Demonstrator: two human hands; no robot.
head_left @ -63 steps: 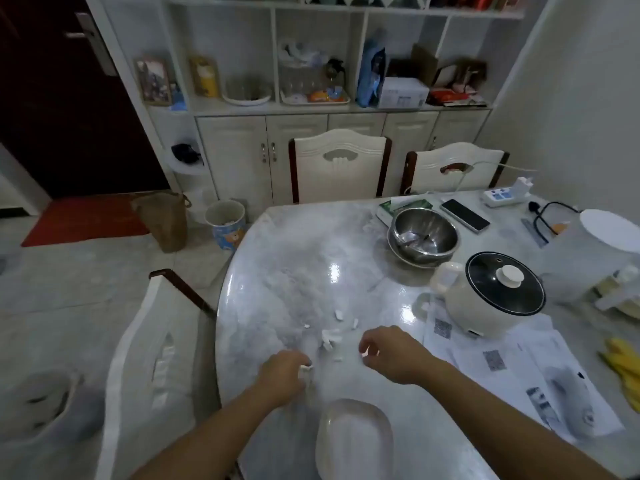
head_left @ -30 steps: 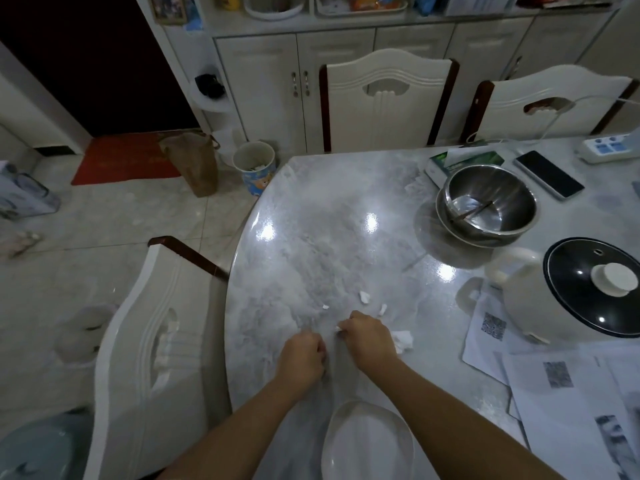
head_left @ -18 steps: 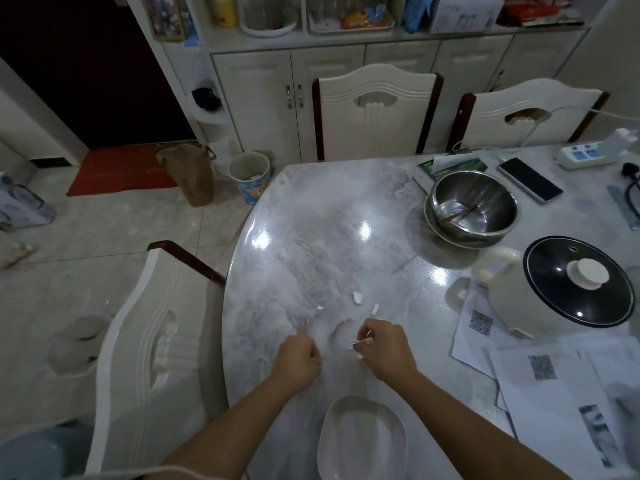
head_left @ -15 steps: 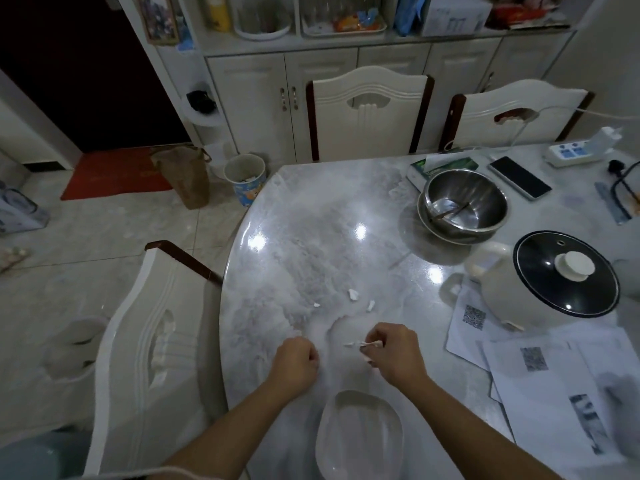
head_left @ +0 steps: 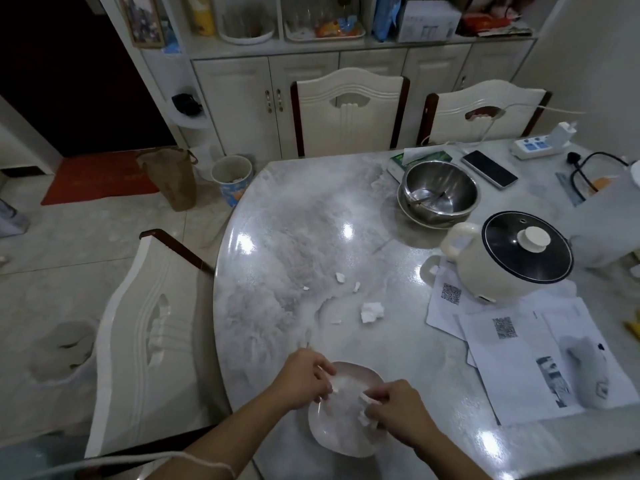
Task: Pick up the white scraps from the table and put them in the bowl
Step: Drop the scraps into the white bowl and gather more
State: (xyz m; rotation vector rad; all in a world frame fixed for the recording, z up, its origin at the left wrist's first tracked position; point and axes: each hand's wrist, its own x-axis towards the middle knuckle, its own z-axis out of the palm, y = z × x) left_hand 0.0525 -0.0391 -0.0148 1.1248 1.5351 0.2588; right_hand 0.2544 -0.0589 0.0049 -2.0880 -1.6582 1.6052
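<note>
A white oval bowl [head_left: 341,441] sits at the near edge of the grey marble table [head_left: 294,244]. Both my hands are over it. My left hand [head_left: 304,379] pinches a small white scrap at the bowl's left rim. My right hand [head_left: 394,410] holds white scraps over the bowl's right side, fingers curled. On the table beyond lie several white scraps: a crumpled larger one [head_left: 371,311], a flat bit [head_left: 335,321], and small bits [head_left: 340,277] [head_left: 356,286] [head_left: 306,288].
A steel bowl [head_left: 437,192] and a cream pot with a black lid [head_left: 519,258] stand at the right. Printed papers [head_left: 512,344] lie beside the pot. A phone [head_left: 489,168] and power strip [head_left: 540,143] sit at the back. White chairs [head_left: 145,327] surround the table.
Both hands have drawn back from the scrap pile toward me and now hover over the white bowl, carrying scraps. The crumpled scrap on the table is uncovered.
</note>
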